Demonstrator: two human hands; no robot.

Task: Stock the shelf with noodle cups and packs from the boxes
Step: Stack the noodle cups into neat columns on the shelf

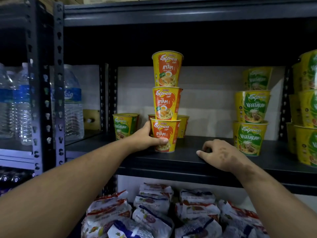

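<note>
While the left hand [145,138] grips the bottom orange-and-yellow Ayam cup [165,135], the right hand's [221,155] loosely curled fingers [208,146] hold nothing.

Bare shelf [214,148] between Ayam stack [165,103] and Vegetarian stack [251,121]; passage open.

Stacked orange cups [167,102] read "Express Cup – AYAM"; green cups [251,107] – "Express VEGETARIAN".
</note>
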